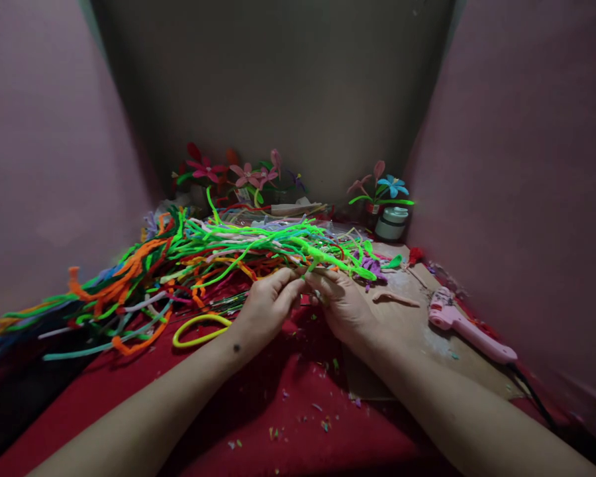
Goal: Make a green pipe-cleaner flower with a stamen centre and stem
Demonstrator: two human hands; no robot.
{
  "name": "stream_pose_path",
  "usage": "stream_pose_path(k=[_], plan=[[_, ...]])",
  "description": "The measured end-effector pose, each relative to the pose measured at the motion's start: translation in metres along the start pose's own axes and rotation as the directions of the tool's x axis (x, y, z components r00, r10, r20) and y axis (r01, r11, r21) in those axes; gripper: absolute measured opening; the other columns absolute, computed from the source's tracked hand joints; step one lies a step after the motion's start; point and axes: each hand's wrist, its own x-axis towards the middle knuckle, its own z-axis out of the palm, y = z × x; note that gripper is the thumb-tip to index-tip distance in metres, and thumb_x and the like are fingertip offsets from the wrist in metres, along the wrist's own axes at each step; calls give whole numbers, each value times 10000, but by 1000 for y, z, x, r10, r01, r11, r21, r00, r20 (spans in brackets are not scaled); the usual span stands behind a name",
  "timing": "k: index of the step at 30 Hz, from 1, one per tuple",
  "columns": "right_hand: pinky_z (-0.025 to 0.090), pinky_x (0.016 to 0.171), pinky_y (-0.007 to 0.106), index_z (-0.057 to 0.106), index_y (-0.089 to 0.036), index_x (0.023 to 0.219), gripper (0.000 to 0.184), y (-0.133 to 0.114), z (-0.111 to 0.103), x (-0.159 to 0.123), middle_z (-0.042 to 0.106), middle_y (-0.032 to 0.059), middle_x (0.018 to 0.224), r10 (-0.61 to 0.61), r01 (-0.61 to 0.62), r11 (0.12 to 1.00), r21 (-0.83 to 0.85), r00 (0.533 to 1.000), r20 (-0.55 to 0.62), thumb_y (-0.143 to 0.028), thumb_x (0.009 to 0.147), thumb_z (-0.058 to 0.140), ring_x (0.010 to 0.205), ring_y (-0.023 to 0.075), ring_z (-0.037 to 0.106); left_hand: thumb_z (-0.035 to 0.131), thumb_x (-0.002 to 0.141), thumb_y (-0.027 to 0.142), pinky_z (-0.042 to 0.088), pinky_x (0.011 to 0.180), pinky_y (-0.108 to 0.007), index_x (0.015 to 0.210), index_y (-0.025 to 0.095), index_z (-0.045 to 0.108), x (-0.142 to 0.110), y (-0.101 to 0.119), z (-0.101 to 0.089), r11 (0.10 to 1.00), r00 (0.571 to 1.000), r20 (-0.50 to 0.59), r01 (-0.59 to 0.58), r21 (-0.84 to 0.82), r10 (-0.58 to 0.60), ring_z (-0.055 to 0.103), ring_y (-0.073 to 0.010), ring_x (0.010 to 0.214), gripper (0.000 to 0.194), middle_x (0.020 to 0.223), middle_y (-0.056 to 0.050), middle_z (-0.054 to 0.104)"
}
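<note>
My left hand (273, 299) and my right hand (342, 303) meet at the middle, thumbs and fingertips pinched together. Between them is a bright green pipe cleaner (314, 262), its short stem standing up from the fingertips. A looped bright green piece (360, 270) sticks out to the right just above my right hand; whether it joins the held one I cannot tell. Right behind both hands lies a big heap of pipe cleaners (258, 238), mostly green, with orange ones (129, 271) at its left. My fingers hide the lower end of the held piece.
A pink glue gun (469, 328) with a black cord rests on a cardboard sheet (402, 338) at the right. Pipe-cleaner flowers (246, 175) and a lidded jar (392, 223) stand at the back. A yellow loop (198, 341) and scattered clippings lie on the red cloth (258, 411). Walls enclose three sides.
</note>
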Motion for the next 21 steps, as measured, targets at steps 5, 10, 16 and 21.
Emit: stream_pose_path(k=[5,10,16,21], plan=[[325,533,226,705,-185,763,82,-1,7,-6,598,-28,656,-107,105,992,-74,994,-21,-232,715,657,571,89,438,426,861,221,348,538,-231,853,173,538,-5,-16,3,748,909,-40,-314,585,414,514,-124,577,122,671,-10,560],[395,633,256,717,-210,824,125,-5,13,-9,612,-29,661,-106,106,990,-91,994,14,-235,712,667,610,108,480,412,855,190,305,492,-200,734,180,518,-4,-12,1,886,947,-80,-260,385,312,378,-80,488,161,569,44,425],[415,761,276,712,-223,812,100,-11,11,-9,604,-32,706,-122,137,974,-181,988,90,-244,737,649,712,117,517,531,806,357,216,395,-181,579,166,417,-1,5,3,923,993,34,116,-367,-112,269,-41,395,318,468,73,357],[415,702,277,713,-184,784,170,-12,8,-7,539,-22,613,-64,83,969,-232,994,90,-324,762,619,626,113,469,557,803,363,210,367,-162,691,160,496,-1,6,1,729,959,222,278,-625,-176,237,-28,352,240,440,88,352]])
